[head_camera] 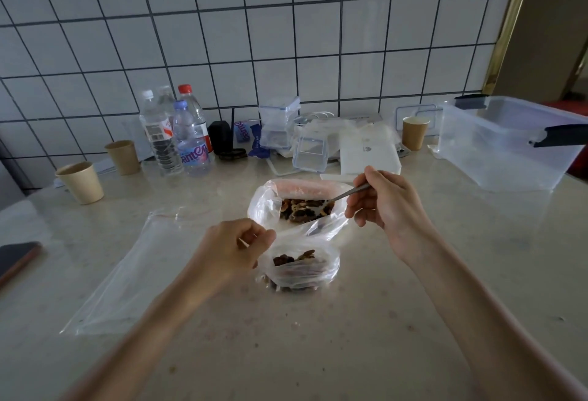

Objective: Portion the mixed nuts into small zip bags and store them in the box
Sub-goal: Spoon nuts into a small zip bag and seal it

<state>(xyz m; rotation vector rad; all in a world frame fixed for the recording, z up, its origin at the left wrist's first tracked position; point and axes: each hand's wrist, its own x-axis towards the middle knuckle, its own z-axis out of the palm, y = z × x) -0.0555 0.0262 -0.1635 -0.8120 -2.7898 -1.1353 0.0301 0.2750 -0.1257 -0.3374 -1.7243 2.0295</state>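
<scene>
Clear plastic: two nut bags (pixel 299 209), one box (pixel 509 146), one spoon (pixel 346 193).

Right hand (pixel 385 201) with spoon (pixel 345 194) in nut bag (pixel 270 206), left hand (pixel 237 246) pinching small zip bag (pixel 299 268).

A wall of pale square tiles (pixel 222 34) with dark grout lines rose behind the work surface, running the whole width of the view. At its right end a brass-coloured vertical trim (pixel 509 25) closed off the tiling, and beyond that stood a plain beige surface, dim and hard to make out. Below, a light, glossy countertop (pixel 318 337) with a faint marbled speckle stretched toward me, meeting the tiles at its far edge. A white socket plate (pixel 416 112) sat low on the wall near the right. The light was soft and grey, with a mild sheen on the counter and no hard shadows anywhere
</scene>
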